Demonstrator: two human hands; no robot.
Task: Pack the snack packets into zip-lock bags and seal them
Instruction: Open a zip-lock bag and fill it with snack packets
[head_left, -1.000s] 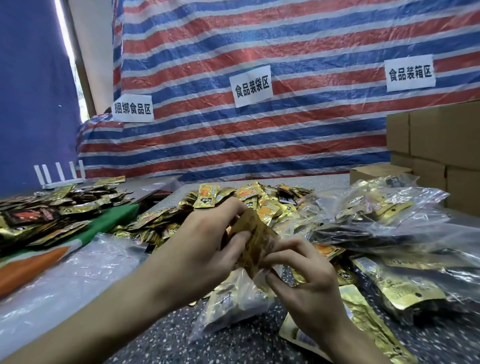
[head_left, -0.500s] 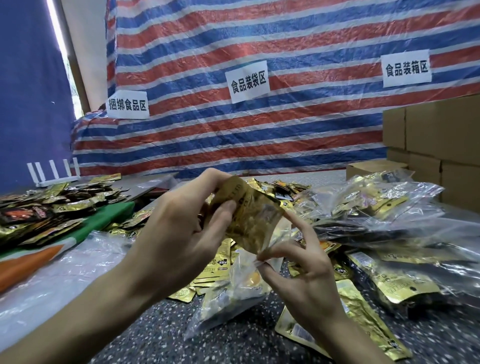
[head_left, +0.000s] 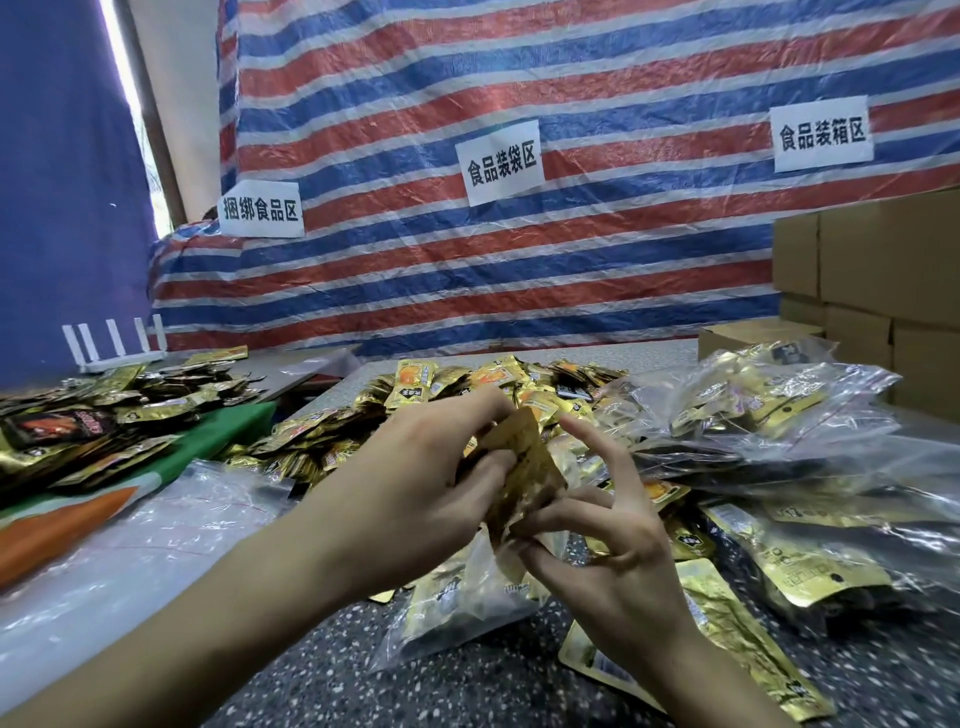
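Observation:
My left hand (head_left: 415, 483) grips a gold snack packet (head_left: 524, 467) from above, its lower end going into the mouth of a clear zip-lock bag (head_left: 467, 597). My right hand (head_left: 618, 551) pinches the bag's top edge next to the packet, with the index finger raised. The bag hangs down onto the speckled table (head_left: 467, 680) and holds several gold packets. A heap of loose gold and orange packets (head_left: 467, 389) lies just behind my hands.
Filled clear bags (head_left: 769, 415) pile up at the right, with loose gold packets (head_left: 727, 623) below them. A stack of empty bags (head_left: 130, 545) lies at the left, beside a green board with dark packets (head_left: 104, 415). Cardboard boxes (head_left: 883, 270) stand at the far right.
Both hands lifted the packet and bag, then came back down. The packet now sits lower, between my fingers at the bag's mouth.

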